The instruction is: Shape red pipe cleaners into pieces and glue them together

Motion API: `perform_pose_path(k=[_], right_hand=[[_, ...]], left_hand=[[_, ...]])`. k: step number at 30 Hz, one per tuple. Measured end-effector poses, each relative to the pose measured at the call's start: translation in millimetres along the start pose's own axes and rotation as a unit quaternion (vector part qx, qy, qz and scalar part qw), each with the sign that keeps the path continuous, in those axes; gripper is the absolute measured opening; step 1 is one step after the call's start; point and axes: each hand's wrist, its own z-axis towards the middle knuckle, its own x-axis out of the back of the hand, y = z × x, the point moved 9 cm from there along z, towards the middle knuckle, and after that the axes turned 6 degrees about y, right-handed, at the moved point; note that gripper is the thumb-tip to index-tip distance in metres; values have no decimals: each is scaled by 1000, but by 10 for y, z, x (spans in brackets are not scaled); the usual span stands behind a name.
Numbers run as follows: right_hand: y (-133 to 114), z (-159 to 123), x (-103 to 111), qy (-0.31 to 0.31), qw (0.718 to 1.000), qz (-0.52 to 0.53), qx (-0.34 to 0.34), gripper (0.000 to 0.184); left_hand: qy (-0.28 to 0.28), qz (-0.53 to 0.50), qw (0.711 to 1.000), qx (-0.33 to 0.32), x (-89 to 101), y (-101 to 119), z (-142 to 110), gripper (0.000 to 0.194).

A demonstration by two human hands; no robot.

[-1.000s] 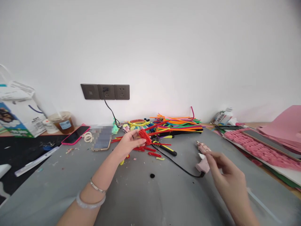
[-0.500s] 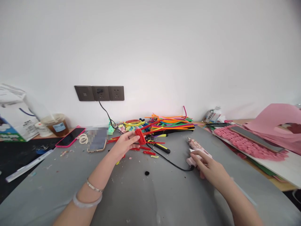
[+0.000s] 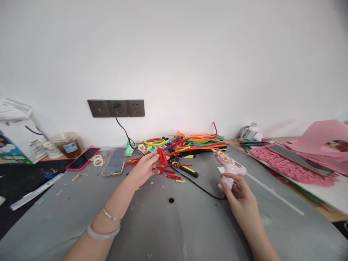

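Observation:
My left hand (image 3: 146, 166) is closed on a coiled bundle of red pipe cleaner (image 3: 162, 157), held above the table's middle. My right hand (image 3: 240, 194) grips the handle of a pale pink hot glue gun (image 3: 231, 169), its nozzle pointing up and to the left. A clear glue stick (image 3: 274, 192) sticks out of its back, and a black cord (image 3: 199, 189) runs from its handle. Beyond my left hand lie pliers (image 3: 187, 169) with black and yellow handles. Short red pipe cleaner pieces (image 3: 174, 177) are scattered near them.
Against the wall lies a heap of coloured pipe cleaners (image 3: 201, 141). Two phones, one pink-edged (image 3: 83, 159) and one pale-cased (image 3: 114, 163), and a drink cup (image 3: 67, 145) stand left. A pink woven mat (image 3: 293, 163) lies right. A black pom-pom (image 3: 171, 200) sits on the grey table (image 3: 152, 228).
My right hand has closed around the glue gun's handle and lifted and tilted it, so its glue stick now shows behind it. The red bundle has turned slightly in my left hand.

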Motion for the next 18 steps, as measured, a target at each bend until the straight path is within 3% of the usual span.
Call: perform_pose_path(k=[4, 7, 10, 13, 18], right_hand=[[-256, -32, -97, 11, 993, 108, 50, 39], [-430, -4, -208, -17, 979, 199, 41, 46], [-487, 71, -411, -67, 963, 260, -28, 53], [-460, 143, -666, -111, 930, 330, -116, 53], [-387, 153, -987, -182, 880, 384, -213, 43]], left_hand=[[-1, -3, 1000, 22, -31, -33, -21, 19], [9, -2, 999, 33, -26, -53, -28, 18], [14, 3, 999, 34, -14, -56, -25, 19], [9, 9, 1000, 24, -19, -38, -25, 24], [-21, 35, 999, 12, -73, -12, -55, 33]])
